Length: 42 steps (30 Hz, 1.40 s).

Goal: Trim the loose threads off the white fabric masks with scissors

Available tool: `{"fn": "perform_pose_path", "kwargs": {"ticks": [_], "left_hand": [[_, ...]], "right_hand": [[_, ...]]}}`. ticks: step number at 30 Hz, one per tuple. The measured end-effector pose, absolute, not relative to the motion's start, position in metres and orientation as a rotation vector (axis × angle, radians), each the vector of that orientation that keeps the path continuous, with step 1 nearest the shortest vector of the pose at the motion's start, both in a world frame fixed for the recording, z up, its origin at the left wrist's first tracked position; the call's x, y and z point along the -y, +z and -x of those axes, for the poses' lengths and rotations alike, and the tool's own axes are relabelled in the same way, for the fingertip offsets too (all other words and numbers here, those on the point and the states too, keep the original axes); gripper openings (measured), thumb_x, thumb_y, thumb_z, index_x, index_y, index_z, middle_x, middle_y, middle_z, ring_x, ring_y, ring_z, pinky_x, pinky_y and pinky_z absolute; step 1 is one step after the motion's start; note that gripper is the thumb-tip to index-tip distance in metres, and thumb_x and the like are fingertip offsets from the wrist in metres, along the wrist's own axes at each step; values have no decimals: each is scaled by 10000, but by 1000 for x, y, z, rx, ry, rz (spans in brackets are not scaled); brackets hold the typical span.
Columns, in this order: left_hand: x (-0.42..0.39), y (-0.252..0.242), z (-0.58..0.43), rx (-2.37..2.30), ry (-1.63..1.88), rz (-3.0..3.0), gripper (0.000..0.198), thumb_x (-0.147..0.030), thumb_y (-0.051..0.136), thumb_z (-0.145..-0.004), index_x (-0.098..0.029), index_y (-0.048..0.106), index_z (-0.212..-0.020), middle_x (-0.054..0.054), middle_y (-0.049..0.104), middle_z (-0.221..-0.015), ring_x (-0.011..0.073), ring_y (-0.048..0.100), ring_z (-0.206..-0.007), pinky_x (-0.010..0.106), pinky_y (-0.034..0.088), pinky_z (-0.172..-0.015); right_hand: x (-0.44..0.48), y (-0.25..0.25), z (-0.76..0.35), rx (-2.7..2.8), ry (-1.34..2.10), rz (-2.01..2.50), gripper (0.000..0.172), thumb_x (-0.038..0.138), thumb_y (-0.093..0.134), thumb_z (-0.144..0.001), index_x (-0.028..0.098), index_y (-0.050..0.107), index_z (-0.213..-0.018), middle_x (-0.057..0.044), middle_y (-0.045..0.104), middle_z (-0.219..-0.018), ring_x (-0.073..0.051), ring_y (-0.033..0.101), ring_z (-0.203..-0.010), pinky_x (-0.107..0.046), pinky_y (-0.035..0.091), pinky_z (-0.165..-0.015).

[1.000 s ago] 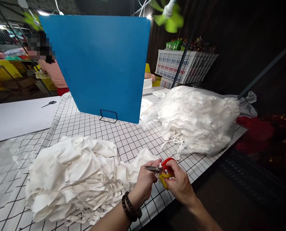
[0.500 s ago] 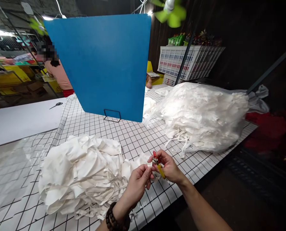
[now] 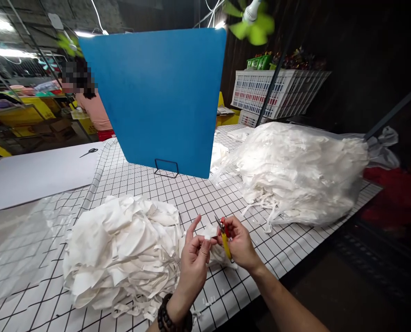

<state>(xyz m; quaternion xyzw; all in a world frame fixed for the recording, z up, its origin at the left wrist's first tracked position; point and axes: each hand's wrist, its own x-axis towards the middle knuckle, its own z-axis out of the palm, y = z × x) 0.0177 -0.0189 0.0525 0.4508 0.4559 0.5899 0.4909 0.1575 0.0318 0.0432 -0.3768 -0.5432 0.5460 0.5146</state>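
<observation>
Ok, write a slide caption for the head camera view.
Scissors in the right hand, white cloth in the left hand, beside a fabric heap on a checked tablecloth.

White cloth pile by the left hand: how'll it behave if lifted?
Likely floppy: the white cloth pile slumps in loose folds. It may come apart: nothing visible binds it. Thin strips may tangle; several trail at its near edge.
</observation>
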Motion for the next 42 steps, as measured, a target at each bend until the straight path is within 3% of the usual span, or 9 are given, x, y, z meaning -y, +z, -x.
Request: {"fn": "perform_pose_path", "kwargs": {"ticks": [1,3,5,9,16,22,31,42], "left_hand": [[17,51,-18,-1061,1413,-1074,312,-412,574,-902,-133,676,-805,144,491,-1374,39,473,-542,200,393,-468],[15,45,-19,-989,1359,-1032,292,-407,557,-916,-139,656,-853,95,674,-984,51,455,-491,199,401,-480],[13,39,-19,-993,1339,-1052,266,-394,549,-926,-148,637,-878,25,647,-746,76,502,-511,212,441,-544],[13,38,-14,-1081,1316,-1249,234,-358,516,-948,-166,632,-882,29,626,-853,113,589,-648,244,484,-645],[14,51,-11,-1127,1231,-1573,233,-278,462,-974,-179,604,-819,19,563,-780,139,539,-724,244,425,-667],[16,51,-10,-1106,1180,-1629,234,-274,444,-979,-183,581,-813,26,565,-784,152,533,-748,258,410,-690],[20,53,-8,-1105,1153,-1636,236,-290,444,-978,-188,571,-807,28,560,-790,159,533,-749,262,407,-685],[21,55,-5,-1059,1138,-1618,239,-292,437,-985,-183,555,-808,25,548,-792,149,516,-739,257,408,-683]], "right_hand": [[-29,40,-156,1269,1361,905,381,256,823,-673,229,476,-828,34,589,-825,-112,562,-715,-231,467,-664],[-25,39,-162,1281,1425,928,390,284,819,-681,224,459,-819,23,596,-834,-120,572,-737,-238,470,-679],[-20,46,-176,1394,1392,1021,378,306,802,-699,222,456,-827,17,589,-840,-119,556,-723,-234,456,-650],[-9,74,-209,1842,1122,1339,387,350,789,-683,240,476,-883,39,551,-767,-129,491,-650,-246,415,-580],[1,98,-213,2177,769,1544,417,435,763,-668,245,467,-893,4,614,-862,-179,552,-729,-298,425,-652],[0,99,-208,2215,738,1511,339,382,721,-700,244,464,-871,12,612,-832,-170,548,-711,-287,413,-642],[0,98,-206,2201,733,1481,354,363,749,-661,247,456,-822,21,609,-759,-151,510,-620,-263,359,-564],[3,99,-207,2235,682,1553,425,504,769,-657,247,452,-778,48,596,-685,-136,488,-568,-248,315,-537]]}}
